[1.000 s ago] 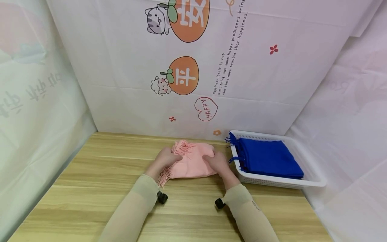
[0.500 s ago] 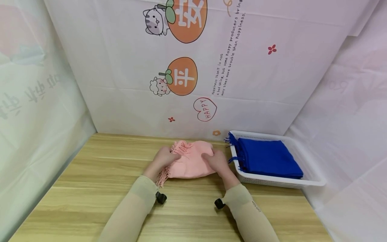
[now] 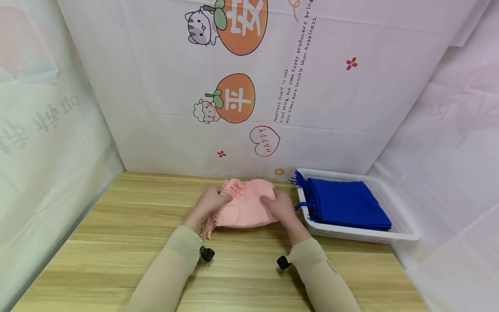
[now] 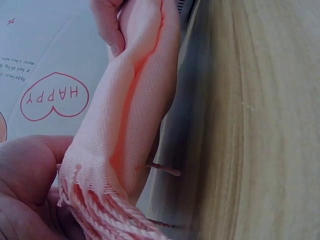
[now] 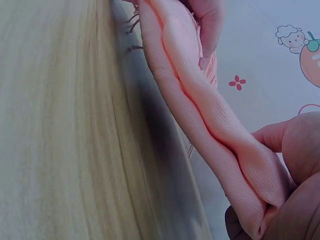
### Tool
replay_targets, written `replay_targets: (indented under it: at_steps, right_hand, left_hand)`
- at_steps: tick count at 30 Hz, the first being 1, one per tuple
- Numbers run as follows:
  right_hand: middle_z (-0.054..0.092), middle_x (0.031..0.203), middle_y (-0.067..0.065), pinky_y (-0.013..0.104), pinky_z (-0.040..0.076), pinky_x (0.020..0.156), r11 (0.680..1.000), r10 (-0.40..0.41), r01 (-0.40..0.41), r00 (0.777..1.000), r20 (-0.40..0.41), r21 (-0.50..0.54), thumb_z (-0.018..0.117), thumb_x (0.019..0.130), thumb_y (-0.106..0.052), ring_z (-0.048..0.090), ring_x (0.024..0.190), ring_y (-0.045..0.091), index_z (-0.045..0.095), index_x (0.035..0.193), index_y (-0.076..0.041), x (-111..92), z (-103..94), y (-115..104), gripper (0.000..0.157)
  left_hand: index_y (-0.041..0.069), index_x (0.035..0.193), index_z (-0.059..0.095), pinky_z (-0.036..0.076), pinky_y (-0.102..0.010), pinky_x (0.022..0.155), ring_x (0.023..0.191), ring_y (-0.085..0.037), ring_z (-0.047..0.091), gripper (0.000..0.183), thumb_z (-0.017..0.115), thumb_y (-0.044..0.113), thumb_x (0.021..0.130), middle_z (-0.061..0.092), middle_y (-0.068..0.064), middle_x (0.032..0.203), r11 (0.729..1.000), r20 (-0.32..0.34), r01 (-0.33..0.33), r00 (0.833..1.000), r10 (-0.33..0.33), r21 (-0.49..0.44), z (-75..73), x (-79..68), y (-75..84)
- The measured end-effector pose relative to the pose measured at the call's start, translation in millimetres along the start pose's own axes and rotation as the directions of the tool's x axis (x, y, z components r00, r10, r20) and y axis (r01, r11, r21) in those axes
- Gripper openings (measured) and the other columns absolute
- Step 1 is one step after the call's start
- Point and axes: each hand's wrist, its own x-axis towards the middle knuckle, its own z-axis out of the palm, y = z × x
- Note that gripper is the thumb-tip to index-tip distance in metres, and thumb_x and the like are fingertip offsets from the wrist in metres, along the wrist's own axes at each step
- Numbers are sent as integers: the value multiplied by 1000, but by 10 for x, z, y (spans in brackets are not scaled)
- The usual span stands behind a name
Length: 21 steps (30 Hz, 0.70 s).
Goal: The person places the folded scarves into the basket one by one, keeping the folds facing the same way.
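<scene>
A folded pink scarf (image 3: pixel 249 206) with fringed ends is held between both hands near the back of the table. My left hand (image 3: pixel 210 203) grips its fringed left side, thumb on top. At the opposite side my right hand (image 3: pixel 281 206) grips the folded edge, thumb on top and fingers underneath. In the left wrist view the scarf (image 4: pixel 135 100) shows its layered long edge, with twisted tassels hanging by the left palm. A gap and a shadow show between the scarf (image 5: pixel 200 110) and the tabletop in the right wrist view.
Right of the hands stands a white plastic basket (image 3: pixel 405 225) holding a folded blue scarf (image 3: pixel 347 203), its fringe hanging over the left rim. The wooden table (image 3: pixel 241 277) ends at a printed cloth wall (image 3: pixel 319 143) behind; cloth walls also flank both sides.
Both hands have raised the pink scarf slightly off the table, and its near edge has shifted a little up and away. The basket and blue scarf have stayed put.
</scene>
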Motion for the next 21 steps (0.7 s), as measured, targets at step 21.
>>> replay_targets:
  at_steps: [21]
  right_hand:
    - [72,137,23,52,61,99,998,-61,60,998,-21,-26,73,103,-39,69,106,32,64,148,7,-116,-82,-237,65]
  left_hand:
    - [11,86,68,50,-31,57,66,-17,55,25,76,31,98,60,-4,80,989,-31,-31,999,27,-143,-131,-76,121]
